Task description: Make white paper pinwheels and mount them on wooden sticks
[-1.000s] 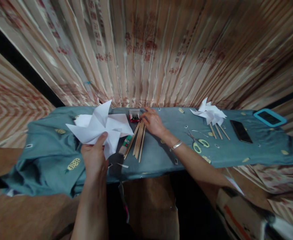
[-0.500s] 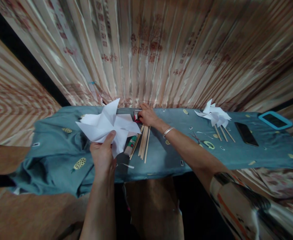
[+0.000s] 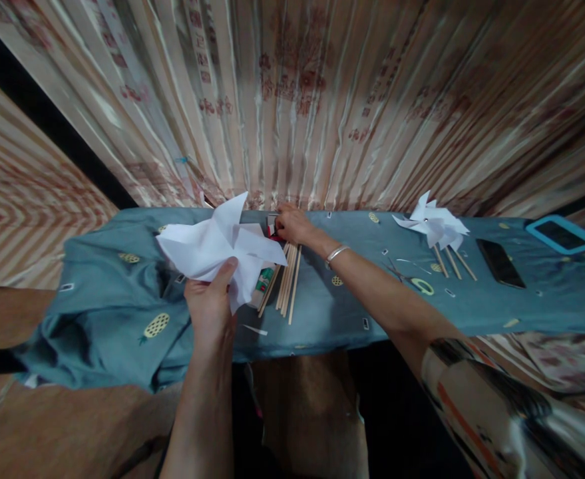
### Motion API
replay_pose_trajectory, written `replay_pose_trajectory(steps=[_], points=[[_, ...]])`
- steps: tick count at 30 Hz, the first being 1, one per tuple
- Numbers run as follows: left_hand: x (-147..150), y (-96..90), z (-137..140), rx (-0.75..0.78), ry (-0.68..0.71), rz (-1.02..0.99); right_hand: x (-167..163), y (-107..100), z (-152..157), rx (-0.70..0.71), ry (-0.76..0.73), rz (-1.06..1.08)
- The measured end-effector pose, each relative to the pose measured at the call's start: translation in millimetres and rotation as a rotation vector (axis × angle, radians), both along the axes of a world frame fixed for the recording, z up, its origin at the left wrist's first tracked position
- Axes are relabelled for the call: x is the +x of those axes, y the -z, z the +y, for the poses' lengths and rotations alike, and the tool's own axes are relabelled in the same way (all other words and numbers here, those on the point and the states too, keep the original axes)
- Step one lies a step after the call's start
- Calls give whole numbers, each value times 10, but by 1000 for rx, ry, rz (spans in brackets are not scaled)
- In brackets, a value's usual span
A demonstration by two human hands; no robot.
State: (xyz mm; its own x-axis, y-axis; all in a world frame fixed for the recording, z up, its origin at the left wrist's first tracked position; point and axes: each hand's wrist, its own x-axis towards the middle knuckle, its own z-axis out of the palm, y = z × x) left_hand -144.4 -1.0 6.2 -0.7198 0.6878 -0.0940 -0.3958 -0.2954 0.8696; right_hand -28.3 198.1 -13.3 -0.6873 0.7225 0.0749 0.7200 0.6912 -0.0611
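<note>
My left hand (image 3: pixel 212 303) pinches a white paper pinwheel (image 3: pixel 217 246) near its middle, the thumb on top and the fingers hidden beneath. It is held above the left half of the cloth-covered table. At the table's back edge, my right hand (image 3: pixel 295 225) has its fingers bent down at a small red and white box (image 3: pixel 272 227); whatever they grip is hidden. Just in front of this hand lies a bundle of thin wooden sticks (image 3: pixel 286 283). Beside them, partly under the pinwheel, is a green and white glue stick (image 3: pixel 264 279).
Finished pinwheels on sticks (image 3: pixel 434 223) lie to the right. Near them are scissors (image 3: pixel 422 286) with a yellow-green handle, a dark phone (image 3: pixel 500 263) and a blue-framed tablet (image 3: pixel 562 234). A paper scrap (image 3: pixel 255 329) lies near the front edge. A pleated curtain (image 3: pixel 292 100) hangs behind.
The pinwheel in my left hand has shifted slightly right and tilted. My right hand stays at the small box with its fingers curled a little differently. The view has moved slightly.
</note>
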Motion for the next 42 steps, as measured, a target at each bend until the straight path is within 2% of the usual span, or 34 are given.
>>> replay_pose_trajectory(steps=[15,34,42], points=[[4,35,6,-24,-3,20,-59,30,0,2,42,14],[42,24,11,-14,26,21,-101,7,-19,12,22,-46],[37,29,9,-4,27,25,-23,36,-112,35,26,2]])
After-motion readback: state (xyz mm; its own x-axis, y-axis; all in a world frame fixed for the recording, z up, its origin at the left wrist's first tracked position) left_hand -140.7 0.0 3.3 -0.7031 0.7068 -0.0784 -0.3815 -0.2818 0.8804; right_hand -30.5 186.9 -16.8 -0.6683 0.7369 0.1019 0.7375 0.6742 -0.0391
